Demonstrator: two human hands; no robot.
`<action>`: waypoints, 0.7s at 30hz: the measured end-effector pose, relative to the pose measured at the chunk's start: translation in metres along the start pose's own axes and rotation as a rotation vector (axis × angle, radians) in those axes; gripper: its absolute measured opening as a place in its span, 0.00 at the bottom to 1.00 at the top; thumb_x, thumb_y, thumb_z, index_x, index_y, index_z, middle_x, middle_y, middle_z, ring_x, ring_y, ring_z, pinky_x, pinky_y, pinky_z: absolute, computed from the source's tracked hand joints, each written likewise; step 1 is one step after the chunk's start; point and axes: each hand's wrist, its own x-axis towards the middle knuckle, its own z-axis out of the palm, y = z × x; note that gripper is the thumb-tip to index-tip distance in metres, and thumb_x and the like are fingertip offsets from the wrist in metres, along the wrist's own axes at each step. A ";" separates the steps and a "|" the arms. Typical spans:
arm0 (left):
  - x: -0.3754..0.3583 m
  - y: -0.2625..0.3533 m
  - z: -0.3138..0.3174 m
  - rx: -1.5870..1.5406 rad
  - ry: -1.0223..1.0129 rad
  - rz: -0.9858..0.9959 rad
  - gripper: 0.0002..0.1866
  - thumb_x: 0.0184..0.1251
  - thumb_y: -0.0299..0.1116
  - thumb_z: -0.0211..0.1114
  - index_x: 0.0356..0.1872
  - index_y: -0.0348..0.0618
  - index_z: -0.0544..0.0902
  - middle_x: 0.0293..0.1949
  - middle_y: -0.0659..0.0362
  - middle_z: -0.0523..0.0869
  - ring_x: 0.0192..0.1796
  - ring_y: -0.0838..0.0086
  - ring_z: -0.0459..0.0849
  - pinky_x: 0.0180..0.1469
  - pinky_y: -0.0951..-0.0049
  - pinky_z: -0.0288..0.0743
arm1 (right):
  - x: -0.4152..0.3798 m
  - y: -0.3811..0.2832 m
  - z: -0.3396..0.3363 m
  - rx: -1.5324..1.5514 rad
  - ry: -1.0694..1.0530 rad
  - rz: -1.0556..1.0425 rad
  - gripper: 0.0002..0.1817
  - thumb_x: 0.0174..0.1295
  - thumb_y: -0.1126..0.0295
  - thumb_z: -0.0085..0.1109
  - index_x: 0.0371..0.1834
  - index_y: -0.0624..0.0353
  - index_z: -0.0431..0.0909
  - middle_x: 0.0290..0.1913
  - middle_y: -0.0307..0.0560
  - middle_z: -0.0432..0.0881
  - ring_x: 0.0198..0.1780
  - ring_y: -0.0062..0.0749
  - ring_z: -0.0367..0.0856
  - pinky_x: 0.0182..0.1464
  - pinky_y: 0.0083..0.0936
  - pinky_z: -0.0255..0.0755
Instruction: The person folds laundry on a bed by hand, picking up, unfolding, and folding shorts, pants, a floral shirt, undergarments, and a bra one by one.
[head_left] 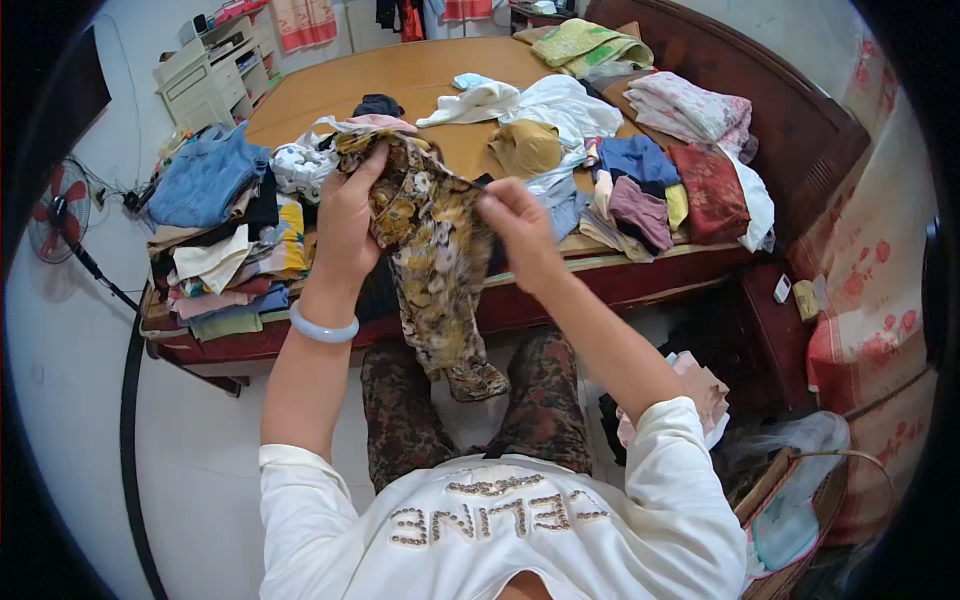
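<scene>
From the head view we see our left hand (345,215) gripping the upper edge of a brown and yellow patterned garment (435,270), fingers curled over the cloth; our right hand (515,225) pinches the same garment on its other side, so the cloth hangs between both hands and drapes down in front of our knees, above the near edge of the wooden bed (420,80); a pale bangle (322,327) sits on our left wrist. On the bed's left end stands a stack of folded clothes (225,260), topped by blue denim; behind the garment lie loose pieces, among them a white cloth (560,105) and a mustard one (525,148); to the right sits a heap with a dark red piece (712,190) and a pink floral bundle (690,108). A fan (60,210) stands on the floor at far left; a basket (800,500) sits at lower right.
</scene>
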 end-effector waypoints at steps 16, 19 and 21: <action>-0.019 -0.066 -0.036 0.198 -0.416 -0.285 0.16 0.59 0.26 0.67 0.47 0.40 0.75 0.38 0.65 0.78 0.39 0.83 0.76 0.44 0.81 0.71 | 0.083 -0.160 -0.041 -0.067 -0.035 -0.492 0.03 0.64 0.74 0.58 0.39 0.58 0.77 0.34 0.38 0.82 0.34 0.20 0.79 0.37 0.21 0.74; -0.026 -0.075 -0.027 0.048 -0.360 -0.292 0.19 0.61 0.28 0.66 0.53 0.40 0.73 0.45 0.61 0.80 0.47 0.79 0.79 0.51 0.77 0.74 | 0.078 -0.182 -0.035 -0.173 0.014 -0.552 0.01 0.65 0.76 0.57 0.37 0.56 0.76 0.30 0.33 0.80 0.31 0.13 0.76 0.34 0.13 0.70; -0.032 -0.078 -0.024 -0.038 -0.339 -0.343 0.19 0.64 0.30 0.65 0.54 0.38 0.73 0.47 0.61 0.80 0.49 0.79 0.79 0.52 0.77 0.75 | 0.079 -0.189 -0.044 -0.217 0.048 -0.581 0.01 0.65 0.76 0.56 0.37 0.57 0.77 0.30 0.33 0.80 0.30 0.13 0.75 0.34 0.13 0.69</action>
